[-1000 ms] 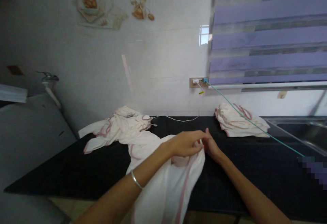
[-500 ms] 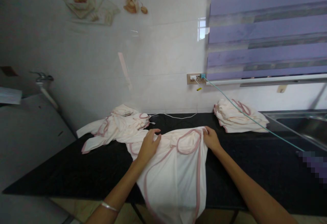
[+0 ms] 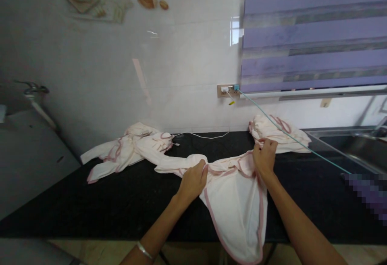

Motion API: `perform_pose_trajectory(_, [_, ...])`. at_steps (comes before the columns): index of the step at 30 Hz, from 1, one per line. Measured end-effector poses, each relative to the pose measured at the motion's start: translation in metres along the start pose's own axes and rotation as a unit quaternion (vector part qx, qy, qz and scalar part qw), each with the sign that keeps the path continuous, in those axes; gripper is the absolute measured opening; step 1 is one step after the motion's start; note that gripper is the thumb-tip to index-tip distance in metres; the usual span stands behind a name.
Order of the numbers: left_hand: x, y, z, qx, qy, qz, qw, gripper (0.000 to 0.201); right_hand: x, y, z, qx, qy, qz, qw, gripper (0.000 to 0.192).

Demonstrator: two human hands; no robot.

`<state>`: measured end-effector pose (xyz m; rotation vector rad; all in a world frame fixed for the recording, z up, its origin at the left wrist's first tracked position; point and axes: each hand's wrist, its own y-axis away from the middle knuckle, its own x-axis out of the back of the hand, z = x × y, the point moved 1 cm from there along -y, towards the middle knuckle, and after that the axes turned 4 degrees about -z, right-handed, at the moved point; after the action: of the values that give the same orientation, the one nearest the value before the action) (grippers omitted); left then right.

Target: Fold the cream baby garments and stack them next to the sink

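Observation:
A cream shirt with pink piping [image 3: 231, 200] lies partly on the black counter, its lower end hanging over the front edge. My left hand [image 3: 193, 182] is closed on its upper left side, the cloth pinched between thumb and fingers. At the upper right corner, my right hand [image 3: 265, 156] grips the fabric and lifts it slightly. One sleeve [image 3: 173, 163] stretches left towards a loose heap of similar cream clothes [image 3: 130, 146]. Beyond my right hand is a folded pile of the same cloth [image 3: 287, 136].
The black counter [image 3: 121, 206] runs along a tiled wall with a socket [image 3: 228, 90]. A teal cable [image 3: 302, 140] slants across the right side to a blurred purple object [image 3: 365, 194]. A metal sink [image 3: 363, 150] is at far right, a tap [image 3: 32, 89] at far left.
Both hands have moved right with the shirt, drawing it away from the left heap. My left hand, with fingers apart before, has closed on the cloth. The view has shifted slightly.

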<state>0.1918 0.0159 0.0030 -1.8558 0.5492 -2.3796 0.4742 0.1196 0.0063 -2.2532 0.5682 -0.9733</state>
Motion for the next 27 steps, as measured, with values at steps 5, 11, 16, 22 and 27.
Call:
perform_pose_trajectory(5, [0.03, -0.019, 0.02, 0.01, 0.046, -0.002, 0.999, 0.03, -0.022, 0.023, -0.026, 0.17, -0.108, -0.231, 0.952, 0.046])
perform_pose_trajectory(11, [0.082, -0.046, 0.019, -0.035, 0.074, 0.072, 0.994, 0.033, -0.031, 0.025, -0.006, 0.156, -0.001, -0.399, 0.903, 0.031])
perform_pose_trajectory(16, [0.1, -0.057, 0.008, 0.0, 0.067, 0.056, 0.996, 0.05, -0.019, 0.007, 0.015, 0.065, 0.003, -0.348, 0.935, 0.021])
perform_pose_trajectory(22, [0.058, -0.043, -0.029, 0.044, 0.046, -0.133, 0.989, 0.059, -0.009, 0.004, 0.03, -0.036, 0.052, -0.288, 0.955, 0.028])
perform_pose_trajectory(27, [0.0, -0.01, -0.063, 0.056, 0.017, -0.023, 0.998, 0.045, -0.012, 0.005, 0.035, -0.073, 0.096, -0.263, 0.957, 0.033])
